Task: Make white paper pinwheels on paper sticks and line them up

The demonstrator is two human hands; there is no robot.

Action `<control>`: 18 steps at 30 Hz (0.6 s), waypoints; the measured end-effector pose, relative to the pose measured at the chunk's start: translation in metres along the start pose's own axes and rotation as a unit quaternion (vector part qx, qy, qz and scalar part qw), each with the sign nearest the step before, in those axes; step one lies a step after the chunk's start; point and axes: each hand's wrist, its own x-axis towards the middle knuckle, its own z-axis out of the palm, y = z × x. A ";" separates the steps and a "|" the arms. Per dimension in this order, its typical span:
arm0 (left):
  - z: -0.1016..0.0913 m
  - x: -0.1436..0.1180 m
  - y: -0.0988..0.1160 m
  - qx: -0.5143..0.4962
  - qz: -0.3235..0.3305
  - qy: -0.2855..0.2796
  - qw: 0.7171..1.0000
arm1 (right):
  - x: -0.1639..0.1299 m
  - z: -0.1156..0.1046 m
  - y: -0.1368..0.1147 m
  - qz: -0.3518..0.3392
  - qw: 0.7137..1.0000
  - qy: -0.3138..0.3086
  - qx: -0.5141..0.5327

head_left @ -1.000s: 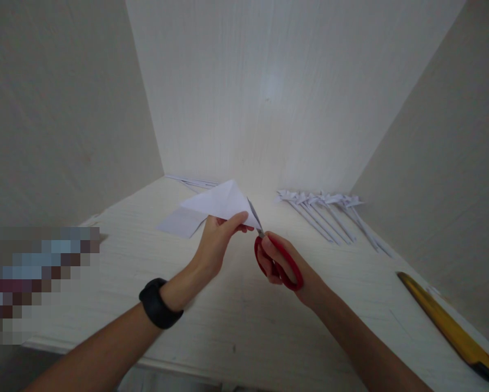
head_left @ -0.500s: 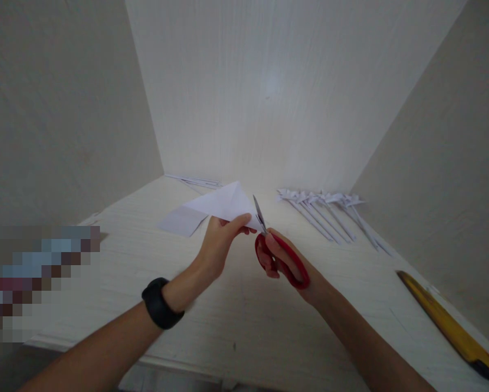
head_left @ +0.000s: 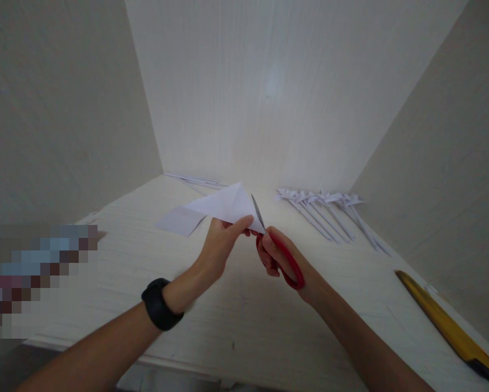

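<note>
**Scissors at the edge of a folded sheet**

We see the left hand (head_left: 222,245) pinching a folded white paper triangle (head_left: 228,204) between thumb and fingers, keeping it lifted above the middle of the pale surface (head_left: 236,316). The right hand (head_left: 283,261) is closed through the loops of the red-handled scissors (head_left: 279,253), whose blades point up and away and meet the triangle's right edge, just beside the left thumb. A black wristband (head_left: 159,304) sits on the left wrist.

Behind the held paper, a flat white sheet (head_left: 179,220) lies on the surface to the left. Farther back, against the far wall, we see a few thin paper strips (head_left: 195,179). To the far right lies a row of folded paper pinwheels on sticks (head_left: 326,209), side by side. Near the right edge, a long yellow ruler (head_left: 444,321) lies at a slant, well apart from both hands.
</note>
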 end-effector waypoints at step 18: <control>0.001 -0.002 0.002 -0.019 0.017 -0.013 1.000 | 0.003 -0.001 0.008 -0.007 1.000 0.003 0.008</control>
